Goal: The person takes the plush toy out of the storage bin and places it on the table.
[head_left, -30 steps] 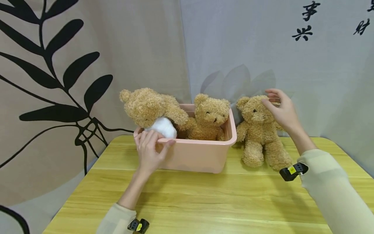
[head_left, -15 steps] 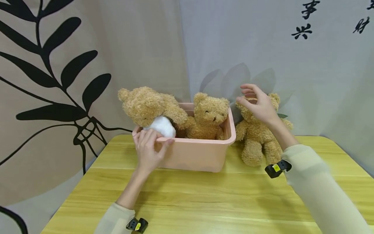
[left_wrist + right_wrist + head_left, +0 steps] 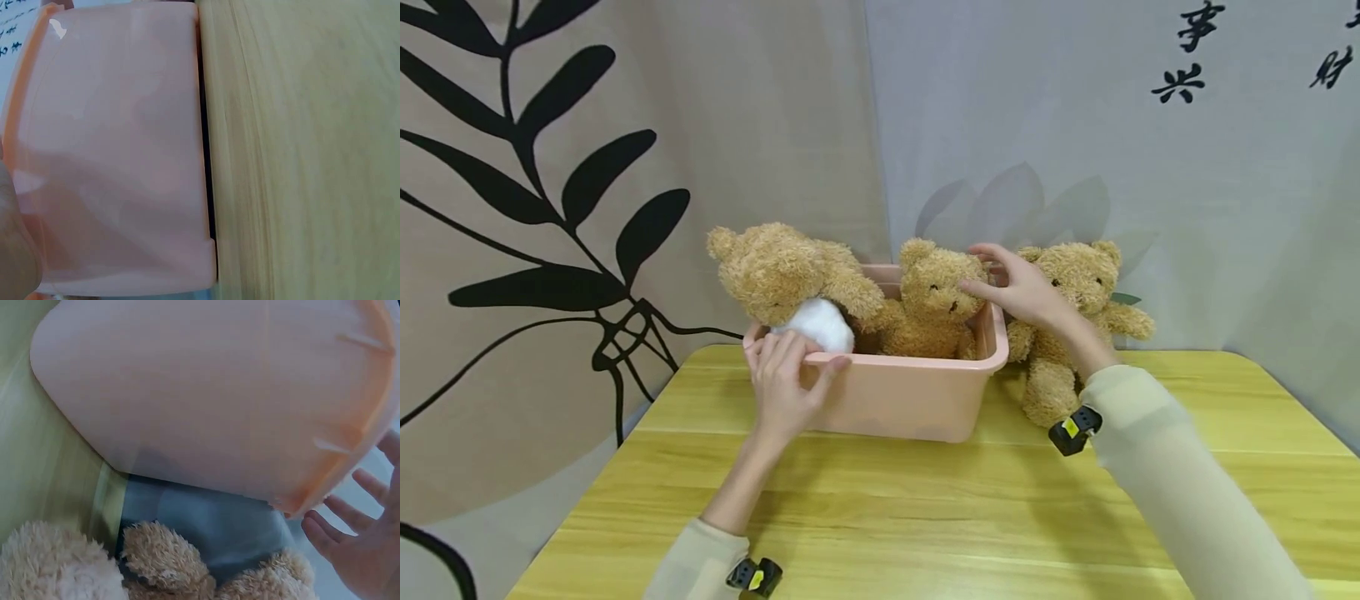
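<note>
A pink plastic bin [image 3: 902, 400] stands on the table with two light-brown teddy bears in it. The teddy bear at the left [image 3: 771, 267] leans over the bin's left end, its head tipped outward, above a white fluffy thing [image 3: 820, 325]. Upright at the right end sits another teddy bear [image 3: 936, 283]. My left hand [image 3: 784, 387] grips the bin's front rim near the left corner. At the right rim, my right hand [image 3: 1026, 287] has its fingers loosely spread beside the upright bear's head. A third teddy bear [image 3: 1078, 279] sits outside, partly hidden behind my right forearm.
The wooden table [image 3: 910, 517] runs forward under both forearms. A cloth backdrop [image 3: 760, 125] with printed black leaves and writing hangs right behind the bin and bears. A black curved thing [image 3: 445, 554] shows at the lower left.
My right hand has moved left and down from the head of the bear outside to the bin's right rim. My left hand stays on the front rim.
</note>
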Motion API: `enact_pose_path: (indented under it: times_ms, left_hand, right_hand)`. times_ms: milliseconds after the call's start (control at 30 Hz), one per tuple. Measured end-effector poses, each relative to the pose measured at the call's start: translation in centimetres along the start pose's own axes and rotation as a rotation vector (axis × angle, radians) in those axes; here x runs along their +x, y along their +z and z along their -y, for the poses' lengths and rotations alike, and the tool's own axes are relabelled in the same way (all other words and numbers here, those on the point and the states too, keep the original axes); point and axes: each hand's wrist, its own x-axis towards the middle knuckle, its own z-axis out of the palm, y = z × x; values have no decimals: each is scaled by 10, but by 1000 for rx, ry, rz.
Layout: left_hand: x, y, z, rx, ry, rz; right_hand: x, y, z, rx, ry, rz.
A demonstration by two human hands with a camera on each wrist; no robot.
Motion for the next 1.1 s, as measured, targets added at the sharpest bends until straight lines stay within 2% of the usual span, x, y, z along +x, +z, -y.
enact_pose_path:
  times_ms: [267, 533, 667, 833, 967, 1100]
  left_hand:
    - [0, 0, 0, -3, -1, -4]
    - [1, -1, -2, -5, 8, -3]
    - [0, -1, -2, -2, 10, -3]
    - [0, -1, -2, 1, 9, -1]
    - [0, -1, -1, 5, 15, 0]
    - [0, -1, 0, 9, 17, 0]
  right_hand:
    - [7, 9, -1, -71, 20, -3]
    - [8, 22, 8, -161, 11, 13]
    - [7, 28, 11, -181, 44, 10]
    - [5, 32, 12, -143, 42, -10]
    - [4, 33, 13, -61, 50, 35]
    - [3, 35, 17, -31, 25, 58]
